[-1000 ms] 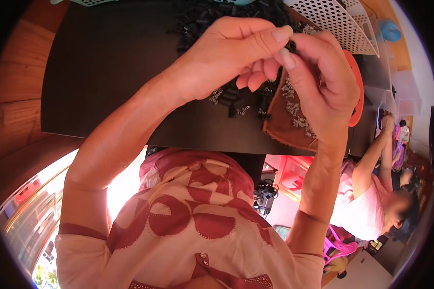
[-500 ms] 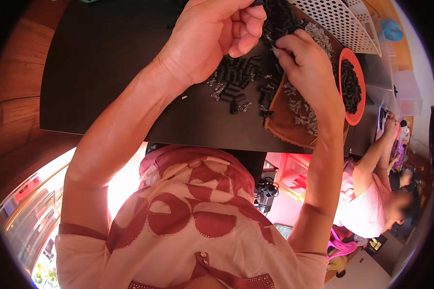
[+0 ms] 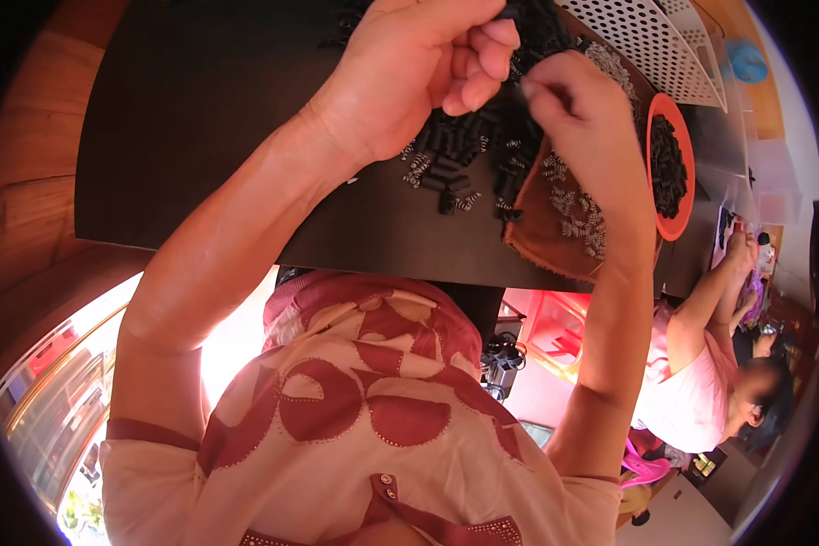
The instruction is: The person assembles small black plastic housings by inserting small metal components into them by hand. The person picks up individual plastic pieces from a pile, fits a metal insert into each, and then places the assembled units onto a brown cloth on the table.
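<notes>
My left hand (image 3: 432, 77) is curled above the dark table, its thumb and forefinger meeting near the top edge of the picture. What they pinch, if anything, is cut off there. Close beside it, my right hand (image 3: 587, 114) has its thumb and fingers pressed together, slightly blurred, and I cannot make out anything in the pinch. Below and between the hands lie short black tubes (image 3: 446, 168) with small metal springs (image 3: 417, 170) among them. More springs (image 3: 581, 218) are scattered on a brown cloth (image 3: 537, 232) under my right wrist.
A red-orange bowl (image 3: 689, 173) of black pieces stands right of my right forearm. Behind it are a white perforated basket (image 3: 651, 41) and a blue round object (image 3: 747, 60). The dark table (image 3: 182, 136) stretches left. Another person (image 3: 692, 382) sits at the far right.
My right hand has drawn back slightly from the black pile, its fingers closing closer together. My left hand has shifted a little to the right, still curled.
</notes>
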Action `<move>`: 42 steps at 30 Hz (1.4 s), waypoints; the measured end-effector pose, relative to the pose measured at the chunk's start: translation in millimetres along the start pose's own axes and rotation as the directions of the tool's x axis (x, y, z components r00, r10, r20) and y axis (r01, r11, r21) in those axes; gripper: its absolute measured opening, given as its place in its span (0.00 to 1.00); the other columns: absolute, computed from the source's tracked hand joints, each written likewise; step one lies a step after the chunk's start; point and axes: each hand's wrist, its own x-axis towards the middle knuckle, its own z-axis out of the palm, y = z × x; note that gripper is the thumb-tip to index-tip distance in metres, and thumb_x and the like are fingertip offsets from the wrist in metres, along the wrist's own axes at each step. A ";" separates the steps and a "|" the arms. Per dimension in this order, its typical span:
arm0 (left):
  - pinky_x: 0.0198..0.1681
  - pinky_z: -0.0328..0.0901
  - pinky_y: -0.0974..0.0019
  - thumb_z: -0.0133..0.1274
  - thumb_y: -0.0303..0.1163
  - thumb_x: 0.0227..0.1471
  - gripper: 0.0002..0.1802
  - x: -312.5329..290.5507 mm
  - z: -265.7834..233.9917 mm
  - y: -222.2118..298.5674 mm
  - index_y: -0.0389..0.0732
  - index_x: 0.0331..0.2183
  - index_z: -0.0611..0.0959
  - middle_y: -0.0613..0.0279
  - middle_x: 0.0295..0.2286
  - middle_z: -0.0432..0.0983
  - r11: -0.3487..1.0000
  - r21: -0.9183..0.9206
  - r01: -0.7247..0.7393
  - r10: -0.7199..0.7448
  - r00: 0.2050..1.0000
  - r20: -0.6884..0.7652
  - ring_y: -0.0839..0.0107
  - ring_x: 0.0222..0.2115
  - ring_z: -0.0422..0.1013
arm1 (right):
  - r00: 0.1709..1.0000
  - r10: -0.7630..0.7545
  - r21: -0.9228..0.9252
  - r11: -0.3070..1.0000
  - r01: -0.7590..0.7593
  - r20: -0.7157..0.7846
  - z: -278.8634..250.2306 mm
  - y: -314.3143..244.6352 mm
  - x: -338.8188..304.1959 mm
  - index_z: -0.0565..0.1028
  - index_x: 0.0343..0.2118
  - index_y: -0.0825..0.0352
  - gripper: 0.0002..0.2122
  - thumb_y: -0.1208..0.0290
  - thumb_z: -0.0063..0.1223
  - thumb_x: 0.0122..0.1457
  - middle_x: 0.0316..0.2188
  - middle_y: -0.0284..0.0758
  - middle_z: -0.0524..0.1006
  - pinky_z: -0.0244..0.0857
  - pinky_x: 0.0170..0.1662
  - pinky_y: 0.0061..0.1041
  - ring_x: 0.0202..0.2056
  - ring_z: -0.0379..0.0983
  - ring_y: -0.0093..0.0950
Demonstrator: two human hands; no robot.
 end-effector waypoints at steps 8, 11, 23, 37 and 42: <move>0.17 0.55 0.74 0.44 0.40 0.64 0.16 2.3 -2.9 -13.0 0.39 0.31 0.77 0.63 0.21 0.72 0.985 -0.059 0.161 -0.154 0.982 0.114 0.73 0.16 0.66 | 0.944 0.320 0.871 0.483 -0.089 -0.081 -10.7 -21.2 -5.7 0.74 0.33 0.71 0.04 0.76 0.54 0.61 0.24 0.30 0.76 0.56 0.22 0.12 0.20 0.66 0.13; 0.17 0.55 0.74 0.44 0.40 0.64 0.16 -5.2 4.3 -11.5 0.39 0.31 0.77 0.63 0.21 0.72 0.968 -0.074 0.238 -0.238 0.971 0.015 0.72 0.16 0.66 | 0.961 0.254 0.906 0.423 -0.007 -0.111 0.9 -32.3 0.0 0.75 0.33 0.69 0.03 0.75 0.55 0.61 0.25 0.29 0.77 0.49 0.21 0.10 0.18 0.61 0.10; 0.16 0.55 0.73 0.42 0.40 0.65 0.17 -0.5 -7.9 -18.0 0.39 0.31 0.77 0.63 0.21 0.72 0.958 -0.155 0.242 -0.219 0.964 0.152 0.71 0.16 0.66 | 0.933 0.187 0.741 0.662 0.110 -0.306 18.9 -26.6 0.7 0.77 0.41 0.71 0.07 0.76 0.54 0.61 0.24 0.23 0.73 0.47 0.22 0.10 0.21 0.57 0.08; 0.16 0.54 0.73 0.44 0.42 0.64 0.17 -1.9 3.3 -6.1 0.41 0.28 0.77 0.66 0.19 0.70 0.984 -0.063 0.166 -0.168 0.986 -0.015 0.73 0.14 0.63 | 0.969 0.100 0.409 0.912 0.001 -0.227 -7.7 -7.6 -6.2 0.77 0.37 0.68 0.05 0.77 0.56 0.58 0.26 0.26 0.74 0.61 0.31 0.16 0.28 0.68 0.15; 0.18 0.54 0.72 0.43 0.42 0.63 0.17 1.8 -1.3 -3.0 0.41 0.28 0.76 0.65 0.21 0.71 0.987 -0.132 0.090 -0.095 0.995 -0.032 0.72 0.16 0.63 | 0.997 -0.061 0.155 0.986 0.068 -0.053 -1.1 13.1 -10.0 0.76 0.35 0.69 0.05 0.79 0.55 0.55 0.26 0.34 0.73 0.64 0.30 0.25 0.26 0.71 0.28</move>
